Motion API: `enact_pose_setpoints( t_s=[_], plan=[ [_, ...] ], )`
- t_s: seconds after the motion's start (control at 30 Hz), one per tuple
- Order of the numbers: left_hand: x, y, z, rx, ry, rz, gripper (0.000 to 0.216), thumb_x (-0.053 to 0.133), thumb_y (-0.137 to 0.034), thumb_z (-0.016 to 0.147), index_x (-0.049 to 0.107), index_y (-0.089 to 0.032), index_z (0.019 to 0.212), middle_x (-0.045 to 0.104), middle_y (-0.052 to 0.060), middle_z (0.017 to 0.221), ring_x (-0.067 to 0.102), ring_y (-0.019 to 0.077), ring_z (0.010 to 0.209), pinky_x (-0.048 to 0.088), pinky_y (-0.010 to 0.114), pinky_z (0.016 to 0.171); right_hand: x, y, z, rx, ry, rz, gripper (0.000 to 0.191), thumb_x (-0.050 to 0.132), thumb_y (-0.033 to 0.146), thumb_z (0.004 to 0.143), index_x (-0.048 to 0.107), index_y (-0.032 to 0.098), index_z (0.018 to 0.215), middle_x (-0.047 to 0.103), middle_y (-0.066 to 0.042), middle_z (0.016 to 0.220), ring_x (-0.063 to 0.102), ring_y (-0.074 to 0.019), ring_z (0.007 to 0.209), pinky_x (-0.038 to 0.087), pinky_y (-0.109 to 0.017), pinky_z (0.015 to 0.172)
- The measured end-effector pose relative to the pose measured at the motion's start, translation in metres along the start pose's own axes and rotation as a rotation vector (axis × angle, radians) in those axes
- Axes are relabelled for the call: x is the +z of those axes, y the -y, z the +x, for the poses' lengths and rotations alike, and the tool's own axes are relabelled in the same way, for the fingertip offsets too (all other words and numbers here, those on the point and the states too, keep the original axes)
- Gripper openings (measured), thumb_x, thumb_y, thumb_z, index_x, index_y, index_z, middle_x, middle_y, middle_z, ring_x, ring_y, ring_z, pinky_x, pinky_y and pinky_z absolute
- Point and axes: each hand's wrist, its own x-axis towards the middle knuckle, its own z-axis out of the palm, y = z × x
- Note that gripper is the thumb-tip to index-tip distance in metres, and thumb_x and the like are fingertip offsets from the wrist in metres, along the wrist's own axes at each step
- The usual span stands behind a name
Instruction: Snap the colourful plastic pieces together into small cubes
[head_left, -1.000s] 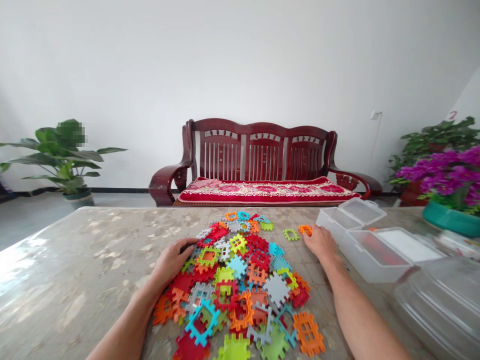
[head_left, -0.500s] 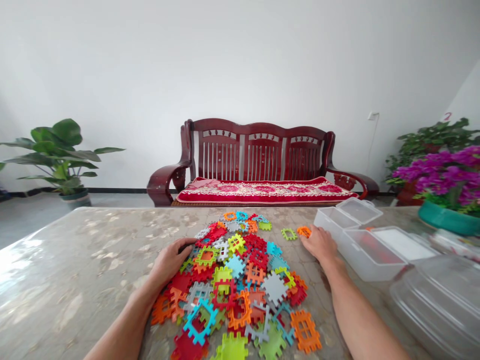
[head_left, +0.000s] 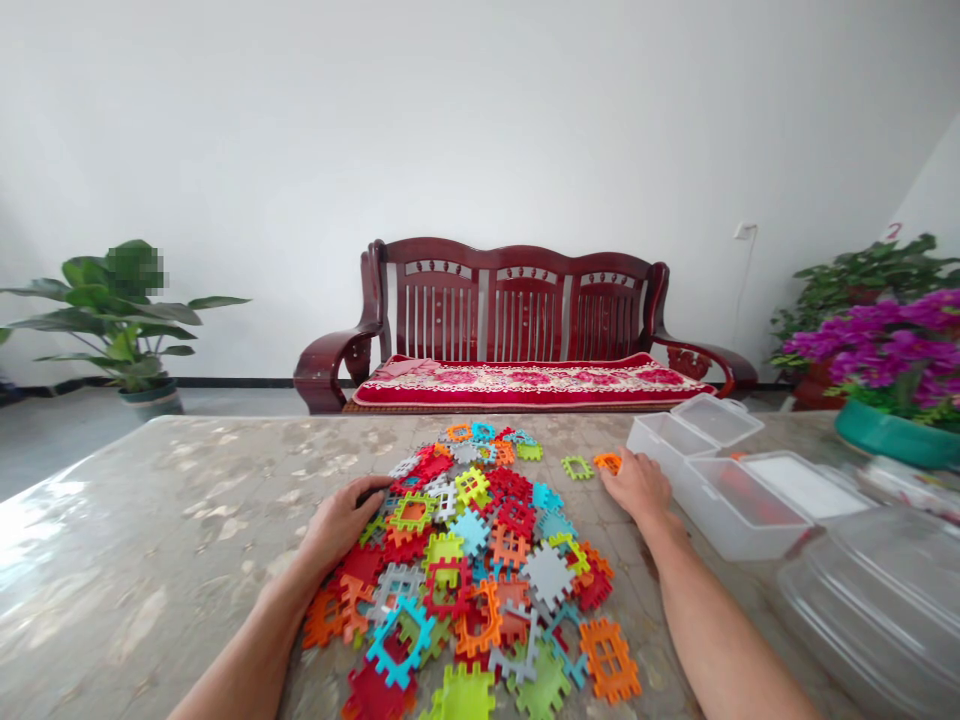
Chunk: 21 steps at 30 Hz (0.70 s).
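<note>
A heap of colourful plastic interlocking tiles (head_left: 469,530) with notched edges covers the middle of the table. Some are solid squares, others are frames or window shapes, in red, orange, green, blue and grey. Against the heap's left edge rests my left hand (head_left: 346,518), open, its fingers lying toward the tiles. My right hand (head_left: 639,486) lies open on the tabletop, right of the heap, its fingertips at or beside an orange tile (head_left: 606,462); whether they touch it I cannot tell. A green frame tile (head_left: 577,467) lies just left of that one.
Clear plastic boxes (head_left: 739,530) with raised lids stand right of my right hand, with a large clear lid or tub (head_left: 877,600) nearer me. Purple flowers (head_left: 892,345) in a teal pot (head_left: 892,435) stand at the far right. Beyond the table (head_left: 187,530) is a wooden bench (head_left: 521,300).
</note>
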Motion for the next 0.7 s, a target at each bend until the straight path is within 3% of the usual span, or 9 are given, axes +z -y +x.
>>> enact_pose_setpoints(
  t_s=[0.43,0.7],
  plan=[
    [-0.001,-0.0003,-0.0006,0.0,0.007,0.018,0.04,0.047,-0.043,0.08,0.069,-0.025,0.107,0.072,0.001,0.109,0.064,0.0221,0.101,0.046,0.03,0.091,0.0015,-0.0009,-0.0005,0.007,-0.019,0.0,0.055,0.045,0.054,0.085,0.051,0.019,0.127,0.062,-0.014,0.114,0.056,-0.0308,0.105,0.046,-0.038,0.08],
    [-0.0016,-0.0019,-0.0008,-0.007,0.026,-0.005,0.04,0.047,-0.043,0.08,0.069,-0.024,0.107,0.071,0.002,0.11,0.063,0.0229,0.103,0.045,0.032,0.094,0.0013,0.0009,0.0019,-0.015,-0.008,-0.001,0.047,0.046,0.045,0.085,0.055,0.018,0.123,0.063,-0.015,0.11,0.057,-0.0299,0.104,0.046,-0.038,0.081]
  ],
)
